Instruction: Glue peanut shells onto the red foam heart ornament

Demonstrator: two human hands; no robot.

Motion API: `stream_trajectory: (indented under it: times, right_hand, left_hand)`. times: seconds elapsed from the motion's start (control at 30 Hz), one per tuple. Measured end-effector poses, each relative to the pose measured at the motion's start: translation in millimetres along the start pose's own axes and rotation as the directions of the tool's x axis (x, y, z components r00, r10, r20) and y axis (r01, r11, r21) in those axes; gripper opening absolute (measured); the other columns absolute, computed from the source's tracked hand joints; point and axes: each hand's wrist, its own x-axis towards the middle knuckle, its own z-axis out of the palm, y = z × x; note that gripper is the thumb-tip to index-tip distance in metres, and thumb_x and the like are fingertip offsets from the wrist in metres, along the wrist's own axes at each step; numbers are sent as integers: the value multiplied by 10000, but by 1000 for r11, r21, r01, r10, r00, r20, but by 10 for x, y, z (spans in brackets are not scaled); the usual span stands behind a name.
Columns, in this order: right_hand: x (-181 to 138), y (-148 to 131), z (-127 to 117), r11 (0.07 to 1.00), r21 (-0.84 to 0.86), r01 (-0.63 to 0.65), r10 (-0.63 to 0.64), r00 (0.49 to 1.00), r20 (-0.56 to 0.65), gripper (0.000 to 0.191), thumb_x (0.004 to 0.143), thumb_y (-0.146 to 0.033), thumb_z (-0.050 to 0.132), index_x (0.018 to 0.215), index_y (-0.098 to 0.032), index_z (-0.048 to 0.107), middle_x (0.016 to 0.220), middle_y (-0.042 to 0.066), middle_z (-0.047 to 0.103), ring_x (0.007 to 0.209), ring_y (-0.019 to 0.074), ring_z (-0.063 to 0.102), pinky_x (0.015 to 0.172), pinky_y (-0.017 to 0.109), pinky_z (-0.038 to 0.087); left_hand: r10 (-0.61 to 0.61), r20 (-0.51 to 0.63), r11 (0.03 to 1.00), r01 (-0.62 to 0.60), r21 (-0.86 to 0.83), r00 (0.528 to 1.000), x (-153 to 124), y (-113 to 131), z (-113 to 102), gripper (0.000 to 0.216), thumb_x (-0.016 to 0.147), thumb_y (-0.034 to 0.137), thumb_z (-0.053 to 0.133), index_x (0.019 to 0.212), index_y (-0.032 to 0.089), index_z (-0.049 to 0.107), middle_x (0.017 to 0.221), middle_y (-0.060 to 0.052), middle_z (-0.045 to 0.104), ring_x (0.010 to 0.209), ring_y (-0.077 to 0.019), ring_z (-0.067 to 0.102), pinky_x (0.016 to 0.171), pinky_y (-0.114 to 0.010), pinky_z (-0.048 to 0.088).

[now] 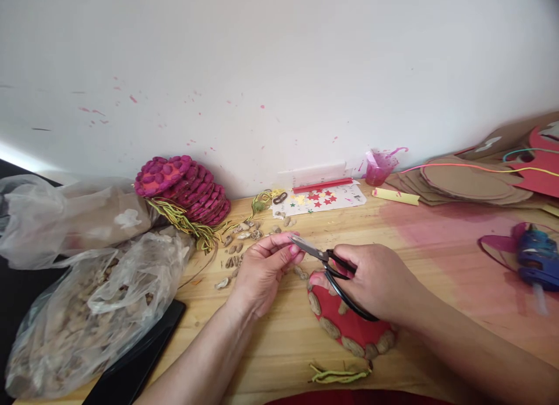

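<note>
My right hand (378,277) grips a pair of scissors (312,249) by its black handles, the blades pointing left. At the blade tips, my left hand (264,271) is closed in a pinch; whatever lies between its thumb and finger is too small to make out. Below my right hand is a red disc (362,329) rimmed with peanut shells (329,328), partly covered by that hand. A yellow-green yarn tassel (338,375) lies at the disc's near side. Loose peanut shells (233,262) are scattered left of and behind my left hand.
Magenta shell-covered discs (187,184) lean at the back left, above a plastic bag (91,312) of shells and a black phone-like slab (140,358). Star cutouts (321,198) lie on white paper. A pink-stained cup (379,167), cardboard discs (471,181) and a blue glue gun (537,256) are rightward.
</note>
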Motion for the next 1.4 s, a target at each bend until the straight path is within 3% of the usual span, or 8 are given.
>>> stream_trajectory:
  times: [0.5,0.7,0.77,0.87,0.93,1.0,1.23,1.4]
  right_hand:
    - [100,99,27,1000,9,0,0,1000,-28,425,824,-550,622,572,-252,456,502,-63,505,490,141,462,472,278,260]
    - [119,119,-52,990,-109,-86,78,994,-70,392,833,-547,589,594,-254,485,540,-33,586,515,158,515,492,290,280]
    - [159,204,-129,970,-183,-160,143,984,-103,376,843,-554,551,614,-258,518,569,0,622,538,187,541,497,309,270]
    - [208,370,-238,920,-280,-274,240,959,-151,375,863,-540,487,647,-249,581,632,64,671,596,234,591,505,331,271]
    - [212,474,-302,886,-325,-330,288,942,-170,370,853,-522,493,655,-236,617,685,103,700,647,257,620,515,339,285]
    - [193,560,-359,860,-351,-370,322,928,-188,354,839,-504,519,678,-217,651,746,134,722,692,271,637,524,342,301]
    - [137,620,-488,882,-288,-372,300,917,-264,278,814,-399,609,862,-158,737,853,182,756,800,323,672,615,388,422]
    - [-103,190,-602,994,-63,-88,69,965,-254,348,938,-422,480,1079,-223,728,1067,93,782,906,254,705,751,349,520]
  left_hand:
    - [-59,53,998,59,-6,997,19,12,-14,380,594,151,927,927,136,744,859,-42,752,775,-120,722,742,-196,597]
    - [115,34,978,-119,171,993,84,78,-134,320,696,246,867,974,170,728,842,-6,715,741,-91,675,733,-203,561]
    - [244,81,882,-256,395,966,108,78,-184,214,774,263,801,958,181,730,865,-9,717,731,-93,649,713,-215,535]
    - [386,276,518,-454,725,880,119,32,-228,92,850,207,700,928,189,743,896,-32,732,802,-141,643,766,-279,506]
    - [392,434,256,-549,795,811,112,-6,-236,119,872,162,651,931,199,748,899,-40,738,864,-178,635,831,-331,485]
    - [353,552,97,-616,782,755,100,-33,-231,157,886,140,626,957,211,747,919,-45,745,904,-200,622,877,-367,464]
    - [243,658,20,-682,731,713,98,-141,-181,365,912,104,532,1161,286,726,1140,-68,744,1092,-276,565,1013,-474,375]
    - [175,657,-45,-661,749,733,127,-258,-153,406,936,138,515,1278,297,664,1242,-70,707,1179,-290,506,1071,-506,276]
